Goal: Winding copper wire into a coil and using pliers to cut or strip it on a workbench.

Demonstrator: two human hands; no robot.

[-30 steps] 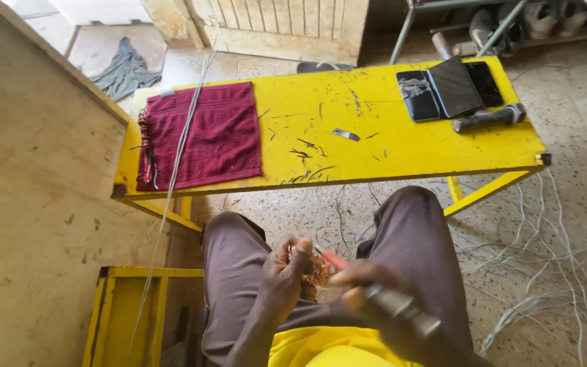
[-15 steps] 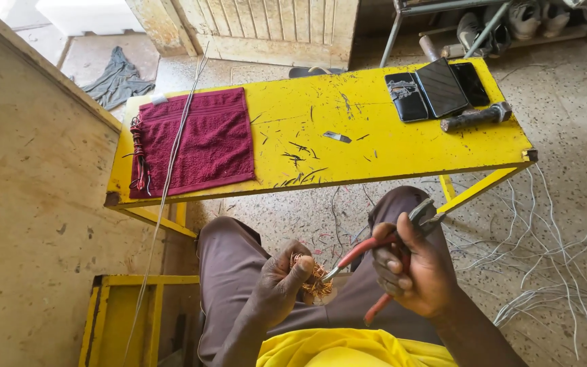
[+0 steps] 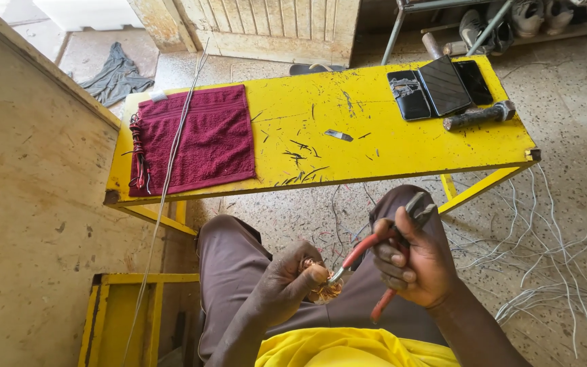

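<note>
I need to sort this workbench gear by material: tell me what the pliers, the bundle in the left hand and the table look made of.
Pliers: grey metal jaws, red handles that look plastic- or rubber-coated, matte.
Wire bundle: probably bare copper, judging by its shiny orange-brown strands, pinched in the left hand.
Table: hard top under glossy yellow paint, scratched dark; the base material is unclear.
The right hand grips the pliers.

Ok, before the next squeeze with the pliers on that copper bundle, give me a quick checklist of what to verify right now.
1. Left hand grips the copper wire bundle: ok.
2. Right hand wrapped around the red-handled pliers: ok.
3. Plier tip at the bundle: ok; whether it bites a strand: cannot tell.
4. Left fingertips away from the tip: not ok, they sit right beside it.
5. Work supported: not ok, held over the lap, not on the yellow table.
</note>
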